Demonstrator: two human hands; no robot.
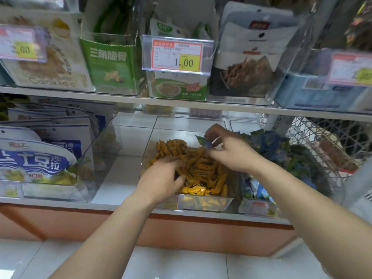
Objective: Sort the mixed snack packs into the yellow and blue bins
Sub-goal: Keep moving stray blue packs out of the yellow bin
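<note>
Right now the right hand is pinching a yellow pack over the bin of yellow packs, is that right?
No. The head view shows the right hand pinching a blue pack, not a yellow one, over the bin of yellow packs.

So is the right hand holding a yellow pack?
No, the right hand pinches a blue pack above the yellow packs.

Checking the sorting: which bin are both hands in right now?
The middle bin, full of yellow packs; the right hand pinches a stray blue pack over it.
</note>
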